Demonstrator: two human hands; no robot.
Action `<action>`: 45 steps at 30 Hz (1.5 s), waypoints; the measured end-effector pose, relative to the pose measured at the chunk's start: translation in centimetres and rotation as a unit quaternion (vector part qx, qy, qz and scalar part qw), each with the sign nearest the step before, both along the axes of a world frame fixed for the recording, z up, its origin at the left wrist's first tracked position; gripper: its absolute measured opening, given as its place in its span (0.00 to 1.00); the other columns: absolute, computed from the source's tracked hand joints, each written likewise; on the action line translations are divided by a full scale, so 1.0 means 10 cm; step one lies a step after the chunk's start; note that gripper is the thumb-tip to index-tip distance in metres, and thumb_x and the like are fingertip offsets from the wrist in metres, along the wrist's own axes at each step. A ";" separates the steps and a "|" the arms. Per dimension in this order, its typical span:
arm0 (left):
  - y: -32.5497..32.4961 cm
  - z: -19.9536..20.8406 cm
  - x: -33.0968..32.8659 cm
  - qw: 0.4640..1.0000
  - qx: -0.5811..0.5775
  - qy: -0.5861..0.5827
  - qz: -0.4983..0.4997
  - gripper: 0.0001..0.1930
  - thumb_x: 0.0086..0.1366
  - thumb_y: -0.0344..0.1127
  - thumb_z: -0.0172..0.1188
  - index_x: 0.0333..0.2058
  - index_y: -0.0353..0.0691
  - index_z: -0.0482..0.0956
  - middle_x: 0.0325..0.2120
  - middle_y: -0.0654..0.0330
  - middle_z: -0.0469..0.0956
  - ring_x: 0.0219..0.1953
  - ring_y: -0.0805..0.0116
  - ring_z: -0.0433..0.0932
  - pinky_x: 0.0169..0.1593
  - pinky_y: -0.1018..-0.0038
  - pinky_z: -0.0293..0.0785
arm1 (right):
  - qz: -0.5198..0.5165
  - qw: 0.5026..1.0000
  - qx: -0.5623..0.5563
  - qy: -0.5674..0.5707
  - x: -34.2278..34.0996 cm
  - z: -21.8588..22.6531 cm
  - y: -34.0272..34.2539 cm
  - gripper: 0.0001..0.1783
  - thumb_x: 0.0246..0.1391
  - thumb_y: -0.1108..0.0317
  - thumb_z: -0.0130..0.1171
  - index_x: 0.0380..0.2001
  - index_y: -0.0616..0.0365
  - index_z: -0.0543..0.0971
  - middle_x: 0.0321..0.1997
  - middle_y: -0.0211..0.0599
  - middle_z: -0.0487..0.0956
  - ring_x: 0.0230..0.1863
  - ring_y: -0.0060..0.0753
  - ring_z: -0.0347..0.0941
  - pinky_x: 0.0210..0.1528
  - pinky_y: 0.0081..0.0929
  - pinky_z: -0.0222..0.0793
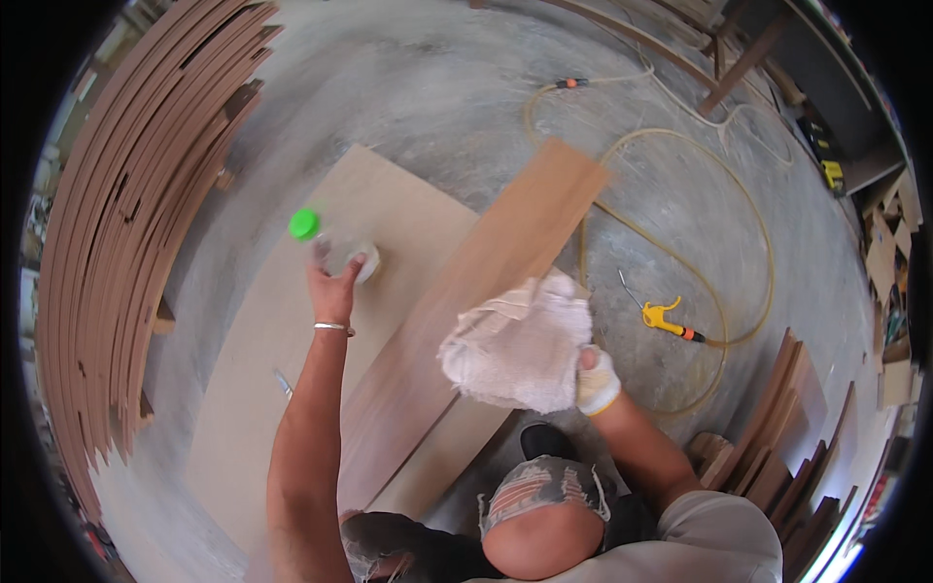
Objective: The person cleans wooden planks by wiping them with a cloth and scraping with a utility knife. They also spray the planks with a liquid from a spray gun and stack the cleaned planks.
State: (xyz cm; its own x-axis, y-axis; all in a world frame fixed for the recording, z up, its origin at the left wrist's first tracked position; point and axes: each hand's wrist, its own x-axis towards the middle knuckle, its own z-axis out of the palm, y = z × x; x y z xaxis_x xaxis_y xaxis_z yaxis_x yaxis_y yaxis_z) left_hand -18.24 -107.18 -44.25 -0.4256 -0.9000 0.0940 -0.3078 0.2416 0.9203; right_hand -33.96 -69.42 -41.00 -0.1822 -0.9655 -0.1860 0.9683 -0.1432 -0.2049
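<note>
A: Grip first. Left hand (pixel 332 284)?

B: Curled around a clear bottle (pixel 337 253), thumb toward the base, green cap (pixel 304 224) pointing far and left. Blurred there; contents impossible to judge. Over the pale board (pixel 384 194), left of the brown plank (pixel 496 243). Height above the board: cannot tell.

A: Right hand (pixel 594 377)?

B: In a white glove (pixel 604 387), grasping a bunched whitish cloth (pixel 520 345) at its right edge, thumb showing, other fingers mostly hidden. Cloth across the plank's right side, partly covering the edge. Resting on the wood or just above? Cannot tell.

A: Step in hand?

B: Most likely wiping down the plank, perhaps with liquid from the bottle. Only a judgement.

A: And the next move, calling for what?

B: Probably flat contact with the cloth and an even stroke along the plank's length, bottle well out of the way.

A: Further out?

B: Plank aslant from near left to far right, on top of the pale board and past its right edge. Near the left forearm, a slim, pale tool (pixel 283 382) on the board. Right, on the floor, a yellow blow gun (pixel 662 313) and a looping hose (pixel 772 253). Far left, a long stack of brown planks (pixel 126 194); near right, more boards (pixel 758 418).
</note>
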 end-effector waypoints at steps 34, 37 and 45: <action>1.07 1.57 0.91 0.751 -0.479 -0.419 -0.176 0.09 0.43 0.21 0.59 0.24 0.40 0.72 0.25 0.59 0.73 0.35 0.58 0.74 0.45 0.62 0.67 | 0.003 0.998 0.059 0.033 0.80 0.06 -1.10 0.33 0.72 0.52 0.51 0.72 0.52 0.58 0.70 0.39 0.66 0.69 0.40 0.65 0.69 0.45 0.67; 1.20 1.37 1.25 0.781 -0.434 -0.423 -0.152 0.10 0.45 0.22 0.60 0.29 0.41 0.75 0.29 0.59 0.76 0.39 0.58 0.76 0.49 0.61 0.68 | 0.040 0.999 0.028 0.011 0.98 0.09 -1.14 0.32 0.72 0.52 0.50 0.72 0.53 0.57 0.70 0.40 0.66 0.69 0.41 0.66 0.68 0.47 0.67; 1.26 0.79 2.75 0.921 -0.181 -0.302 0.165 0.25 0.47 0.31 0.78 0.45 0.36 0.80 0.45 0.56 0.83 0.50 0.59 0.80 0.55 0.62 0.72 | -0.051 0.981 0.157 0.105 0.46 -0.12 -1.00 0.30 0.72 0.54 0.51 0.70 0.55 0.62 0.69 0.41 0.70 0.67 0.44 0.69 0.71 0.47 0.65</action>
